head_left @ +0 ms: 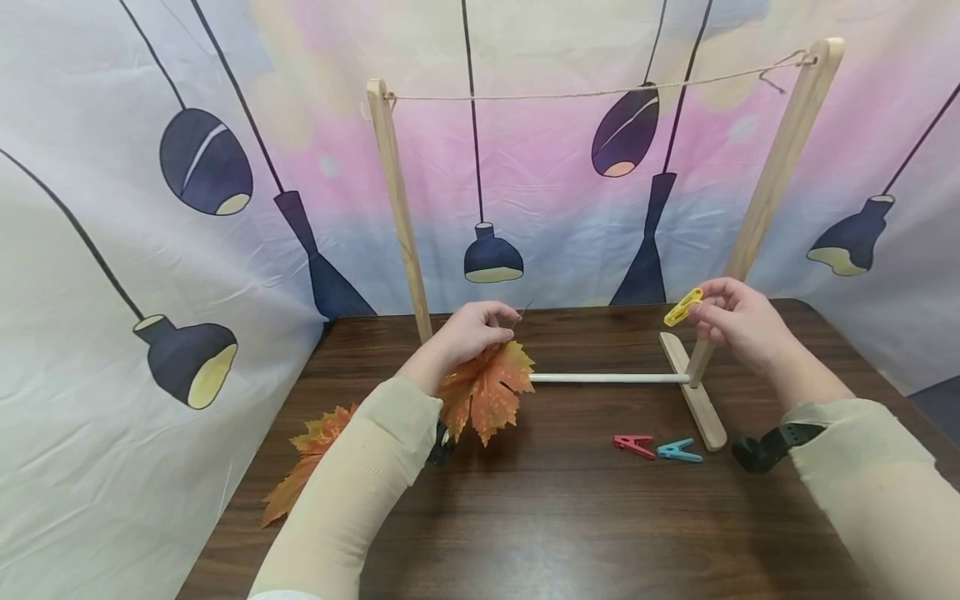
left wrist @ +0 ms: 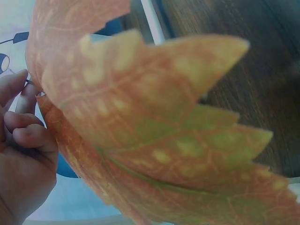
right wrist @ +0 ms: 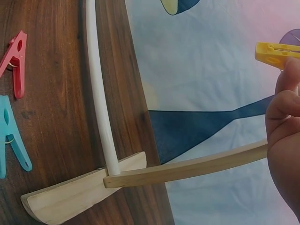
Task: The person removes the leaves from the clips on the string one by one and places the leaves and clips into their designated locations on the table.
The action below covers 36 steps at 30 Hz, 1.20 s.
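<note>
My left hand (head_left: 468,333) pinches the stem of an orange artificial maple leaf (head_left: 491,392), which hangs below the fingers above the table. In the left wrist view the leaf (left wrist: 140,112) fills most of the picture. At the right, my right hand (head_left: 738,325) holds a yellow clothespin (head_left: 681,307) between thumb and fingers, near the right post of a wooden rack. Its end juts out past the fingertips. On the table lie a red clothespin (head_left: 633,444) and a blue clothespin (head_left: 678,451), side by side. Another maple leaf (head_left: 311,450) lies at the left, partly hidden by my left sleeve.
A thin string (head_left: 570,97) runs between the tops of the rack's left post (head_left: 401,200) and right post (head_left: 783,158). Low down, a white rod (head_left: 607,378) meets the right wooden foot (head_left: 705,412). Behind the brown table (head_left: 540,517) hangs a lamp-patterned cloth (head_left: 555,208).
</note>
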{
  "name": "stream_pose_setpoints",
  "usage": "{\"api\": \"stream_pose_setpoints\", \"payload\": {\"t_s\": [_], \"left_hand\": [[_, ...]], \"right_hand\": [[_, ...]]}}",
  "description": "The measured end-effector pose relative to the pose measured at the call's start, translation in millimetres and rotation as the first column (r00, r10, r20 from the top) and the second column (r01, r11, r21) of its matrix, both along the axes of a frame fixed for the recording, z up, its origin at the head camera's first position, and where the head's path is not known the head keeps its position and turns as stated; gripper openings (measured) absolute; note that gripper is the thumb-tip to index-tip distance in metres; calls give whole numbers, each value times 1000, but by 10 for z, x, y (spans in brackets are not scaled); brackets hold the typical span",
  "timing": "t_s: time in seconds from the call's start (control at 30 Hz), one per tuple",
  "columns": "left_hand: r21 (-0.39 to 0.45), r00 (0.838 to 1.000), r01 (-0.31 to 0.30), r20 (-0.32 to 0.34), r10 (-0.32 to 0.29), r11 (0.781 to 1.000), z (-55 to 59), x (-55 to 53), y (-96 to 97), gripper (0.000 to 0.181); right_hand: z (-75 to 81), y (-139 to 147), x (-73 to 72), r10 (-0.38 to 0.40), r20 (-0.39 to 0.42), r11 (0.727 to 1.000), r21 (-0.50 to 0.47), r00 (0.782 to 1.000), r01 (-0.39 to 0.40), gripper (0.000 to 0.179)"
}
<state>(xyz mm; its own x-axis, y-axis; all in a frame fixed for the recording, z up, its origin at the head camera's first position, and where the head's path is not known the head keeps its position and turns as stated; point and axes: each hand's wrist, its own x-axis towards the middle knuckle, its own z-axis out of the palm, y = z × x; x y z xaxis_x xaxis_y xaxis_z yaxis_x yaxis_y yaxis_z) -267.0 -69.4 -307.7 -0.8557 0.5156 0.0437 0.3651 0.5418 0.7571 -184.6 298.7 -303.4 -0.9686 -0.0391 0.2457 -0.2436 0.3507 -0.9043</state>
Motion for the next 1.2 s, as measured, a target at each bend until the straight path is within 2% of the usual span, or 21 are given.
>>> {"api": "stream_pose_setpoints", "payload": {"t_s": [0.27, 0.57, 0.97, 1.07, 1.2], "left_hand": [[-17, 1000, 15, 19, -15, 1000, 21, 21, -91, 27], [-55, 997, 66, 38, -64, 996, 30, 28, -224, 27], [-152, 999, 41, 34, -36, 988, -30, 50, -404, 25], [-152, 998, 33, 54, -25, 988, -40, 59, -437, 25], [-143, 994, 54, 104, -39, 988, -67, 64, -496, 26]], "right_hand": [[-67, -1, 4, 7, 8, 1000, 17, 1000, -7, 17], [-77, -78, -48, 54, 32, 997, -51, 998, -52, 19], [-223, -144, -56, 98, 61, 988, -129, 993, -90, 16], [-240, -140, -48, 105, 70, 984, -149, 992, -94, 16], [-259, -135, -34, 93, 73, 991, -108, 993, -85, 18]]}}
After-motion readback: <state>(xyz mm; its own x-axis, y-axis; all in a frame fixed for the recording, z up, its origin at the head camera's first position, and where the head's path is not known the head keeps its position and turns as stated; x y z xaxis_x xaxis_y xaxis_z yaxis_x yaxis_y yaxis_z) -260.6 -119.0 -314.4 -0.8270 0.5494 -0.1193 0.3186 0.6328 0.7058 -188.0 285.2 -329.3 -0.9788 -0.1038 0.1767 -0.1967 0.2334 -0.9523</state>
